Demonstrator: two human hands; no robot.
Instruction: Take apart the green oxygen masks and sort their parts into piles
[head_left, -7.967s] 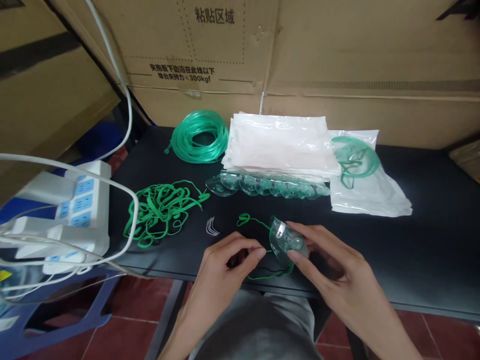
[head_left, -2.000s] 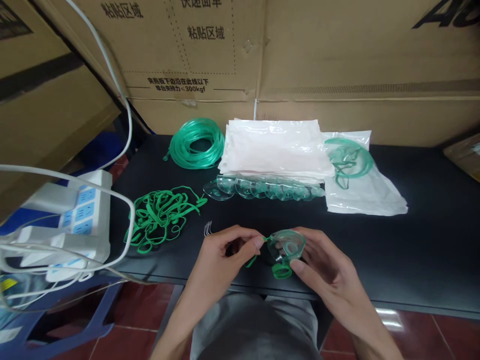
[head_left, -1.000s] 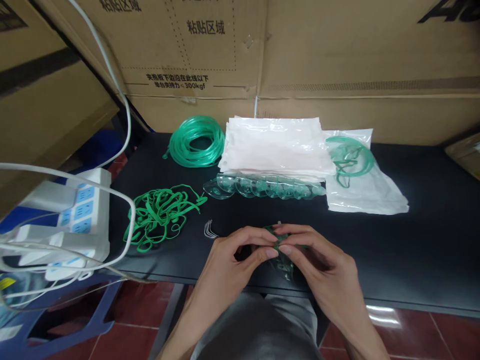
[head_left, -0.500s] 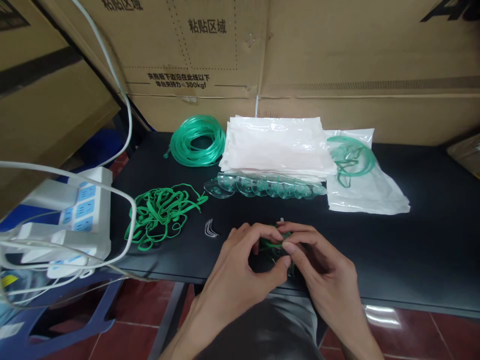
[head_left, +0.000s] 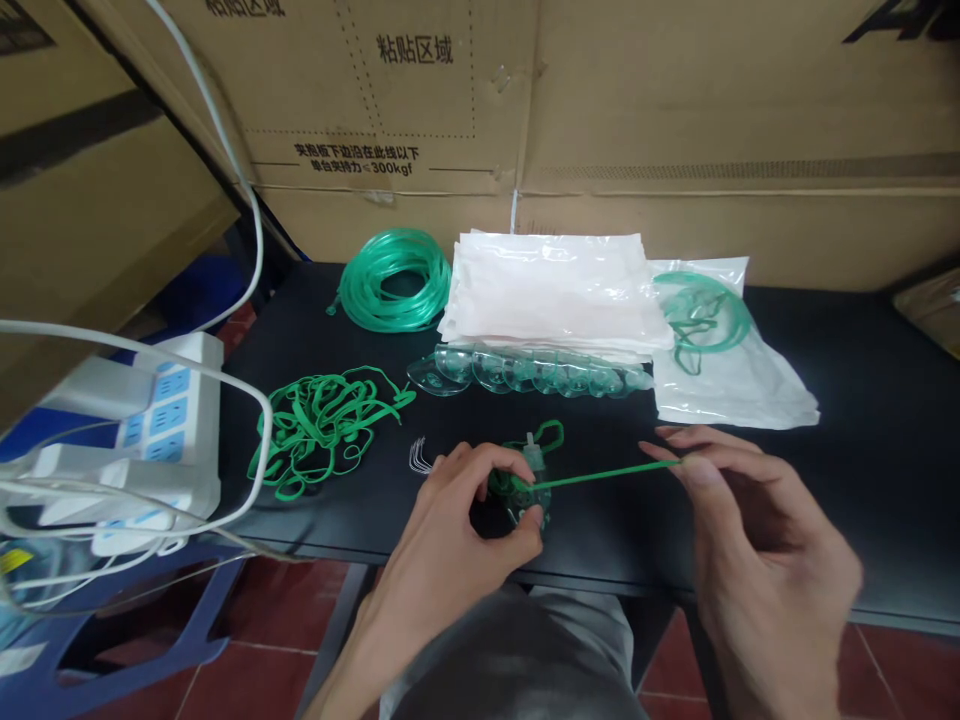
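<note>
Near the table's front edge, my left hand [head_left: 480, 510] grips a clear green mask [head_left: 535, 468], its fingers partly covering it. A green elastic strap [head_left: 607, 474] runs taut from the mask to my right hand [head_left: 765, 530], which pinches its end between thumb and finger. A loop of the strap lies beyond the mask. Left of my left hand are several thin metal strips [head_left: 419, 456] and a tangled pile of green straps [head_left: 322, 425].
Behind lie a coil of green tubing [head_left: 394, 280], a stack of white bags [head_left: 547, 290], a row of clear masks [head_left: 525, 371] and a bagged tube set [head_left: 750, 370]. A power strip [head_left: 169, 420] with white cables stands at the left; cardboard [head_left: 637, 100] rises behind.
My right hand has moved right, away from my left hand, and the strap is now stretched between them. My left hand has shifted slightly left, and more of the mask shows.
</note>
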